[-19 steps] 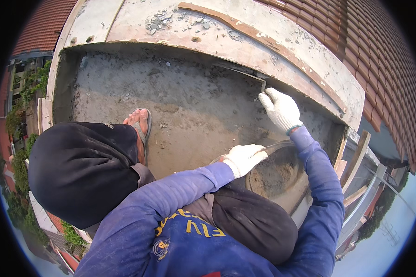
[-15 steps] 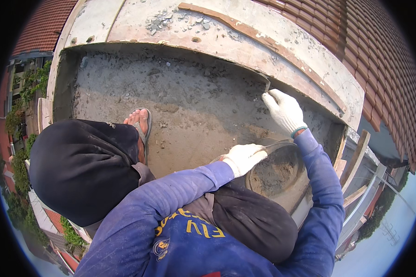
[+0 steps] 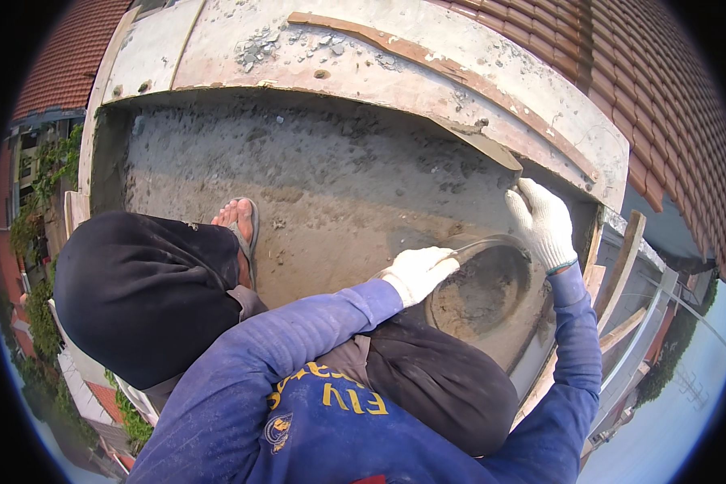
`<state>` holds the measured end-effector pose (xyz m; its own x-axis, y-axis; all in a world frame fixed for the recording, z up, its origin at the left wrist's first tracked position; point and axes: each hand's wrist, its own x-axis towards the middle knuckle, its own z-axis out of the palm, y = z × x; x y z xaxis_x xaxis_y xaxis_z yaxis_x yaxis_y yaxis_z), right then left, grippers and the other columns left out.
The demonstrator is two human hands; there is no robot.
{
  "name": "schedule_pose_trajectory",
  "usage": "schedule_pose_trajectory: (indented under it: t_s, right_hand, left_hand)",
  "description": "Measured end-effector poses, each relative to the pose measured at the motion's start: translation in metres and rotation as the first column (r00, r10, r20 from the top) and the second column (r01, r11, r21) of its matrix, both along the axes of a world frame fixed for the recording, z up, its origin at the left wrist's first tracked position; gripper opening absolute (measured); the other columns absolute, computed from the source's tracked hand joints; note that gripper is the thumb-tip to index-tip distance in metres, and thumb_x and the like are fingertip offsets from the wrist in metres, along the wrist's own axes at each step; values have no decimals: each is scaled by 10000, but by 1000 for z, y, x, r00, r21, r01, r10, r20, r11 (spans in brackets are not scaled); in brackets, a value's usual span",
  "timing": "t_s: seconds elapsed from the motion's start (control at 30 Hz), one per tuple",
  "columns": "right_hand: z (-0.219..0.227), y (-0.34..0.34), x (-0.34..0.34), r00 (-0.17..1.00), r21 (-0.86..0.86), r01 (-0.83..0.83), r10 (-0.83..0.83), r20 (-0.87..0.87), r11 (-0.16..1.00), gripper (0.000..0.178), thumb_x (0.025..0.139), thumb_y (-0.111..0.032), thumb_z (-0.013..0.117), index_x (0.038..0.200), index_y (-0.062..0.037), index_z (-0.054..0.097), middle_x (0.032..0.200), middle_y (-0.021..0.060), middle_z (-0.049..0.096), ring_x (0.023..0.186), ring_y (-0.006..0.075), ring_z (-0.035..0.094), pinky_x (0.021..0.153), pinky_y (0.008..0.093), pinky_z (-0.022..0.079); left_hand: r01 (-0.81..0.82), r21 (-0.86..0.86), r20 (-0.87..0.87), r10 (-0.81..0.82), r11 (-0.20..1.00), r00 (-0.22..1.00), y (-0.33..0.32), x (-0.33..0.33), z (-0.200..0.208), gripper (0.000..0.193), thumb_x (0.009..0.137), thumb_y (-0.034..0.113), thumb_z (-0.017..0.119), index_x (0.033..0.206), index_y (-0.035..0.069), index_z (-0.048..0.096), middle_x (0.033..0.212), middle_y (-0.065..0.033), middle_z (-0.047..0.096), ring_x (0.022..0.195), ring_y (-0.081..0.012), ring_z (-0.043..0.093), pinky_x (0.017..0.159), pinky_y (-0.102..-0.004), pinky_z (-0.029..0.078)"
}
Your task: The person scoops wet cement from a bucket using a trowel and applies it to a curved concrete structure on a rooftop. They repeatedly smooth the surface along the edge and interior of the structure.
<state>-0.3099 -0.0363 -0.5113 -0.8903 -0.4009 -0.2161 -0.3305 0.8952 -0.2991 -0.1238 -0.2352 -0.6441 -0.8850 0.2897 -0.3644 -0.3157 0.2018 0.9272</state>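
My right hand [image 3: 545,224], in a white knitted glove, is closed round the handle of a trowel [image 3: 482,147]. The long flat grey blade reaches up and left from my fist and lies along the inner upper edge of the low wall. Lower and to the left, my left hand [image 3: 419,274], gloved the same way, is closed on the rim of a round bucket [image 3: 498,241]. Grey-brown mortar [image 3: 477,294] lies inside this bucket, which stands by my right knee. My left fingertips are pressed together at the rim.
The pale wall top [image 3: 210,48] carries loose rubble [image 3: 258,47] and a long wooden strip [image 3: 427,52]. My sandalled foot [image 3: 240,222] rests on the rough cement floor [image 3: 315,226]. Tiled roofing [image 3: 621,89] rises beyond the wall; wooden boards [image 3: 621,270] stand at the right.
My right hand has moved right and slightly down, and the trowel blade now shows broadly along the wall edge. My left hand stays at the bucket rim. The view has shifted slightly.
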Motion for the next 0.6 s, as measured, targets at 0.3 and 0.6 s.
schedule_pose_trajectory:
  t_s: [0.3,0.6]
  right_hand:
    - [-80,-40,-12,989,170,-110,125,-79,979,342,1070,-444,682,1012,-112,736,914,158,765,857,381,762,771,499,598]
    - [-30,-49,-6,1000,57,-19,19,-4,998,337,1068,-434,682,1021,-106,745,883,171,760,855,396,756,754,503,578]
  left_hand:
    - [16,10,43,-17,1000,999,-2,-2,5,460,1095,388,689,1393,41,736,1293,-199,784,1176,-357,762,1036,-405,579]
    - [6,13,40,-7,1000,999,-1,-3,6,479,1091,368,696,1441,41,714,1318,-202,783,1199,-334,764,1059,-390,577]
